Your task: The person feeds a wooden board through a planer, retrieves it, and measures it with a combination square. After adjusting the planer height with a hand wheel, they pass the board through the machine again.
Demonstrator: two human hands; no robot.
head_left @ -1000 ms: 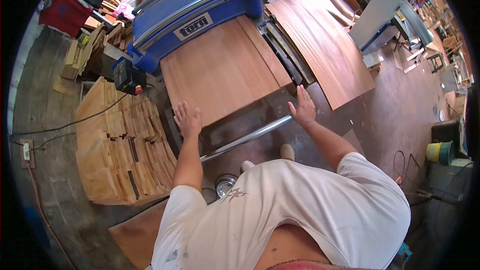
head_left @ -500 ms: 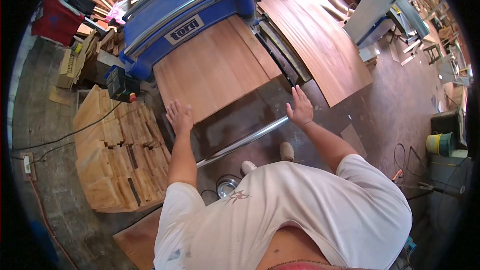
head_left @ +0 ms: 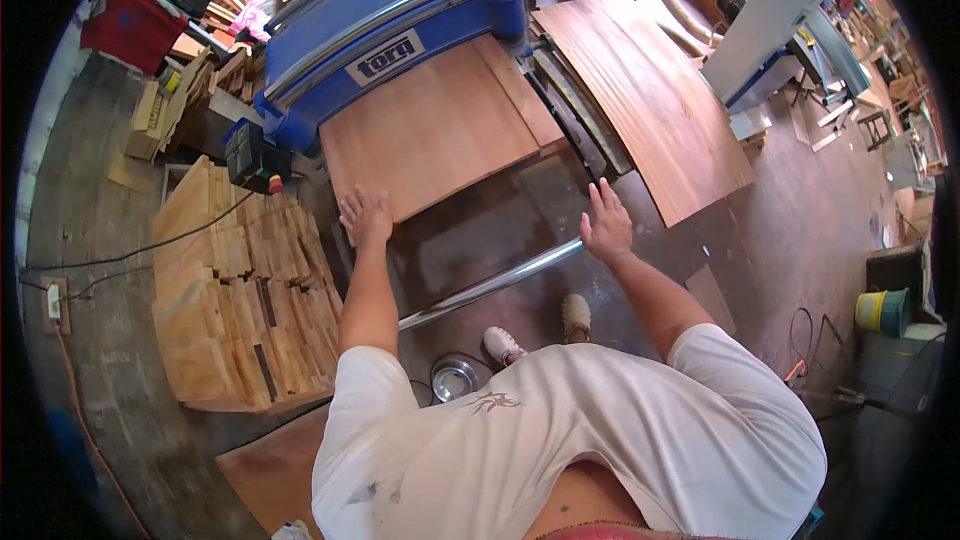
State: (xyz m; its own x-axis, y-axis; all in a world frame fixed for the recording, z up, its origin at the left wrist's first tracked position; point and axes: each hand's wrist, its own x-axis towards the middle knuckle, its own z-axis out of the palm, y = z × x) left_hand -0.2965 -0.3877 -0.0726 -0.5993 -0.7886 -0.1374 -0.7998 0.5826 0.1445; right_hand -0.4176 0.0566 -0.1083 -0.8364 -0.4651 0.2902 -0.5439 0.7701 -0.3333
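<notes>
As panel (head_left: 432,130) enters planer (head_left: 385,15) | left hand (head_left: 366,217) touching | right hand (head_left: 607,223) off

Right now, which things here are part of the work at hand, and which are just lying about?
In use: reddish-brown wooden panel, blue planer machine, left hand, right hand.

Lying about: second reddish board, stacked pale wood blocks, round metal bowl, green and yellow bucket.

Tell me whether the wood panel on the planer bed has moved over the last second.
Yes. The wood panel has slid farther into the blue planer; more bare bed shows between its near edge and the steel roller bar.
</notes>
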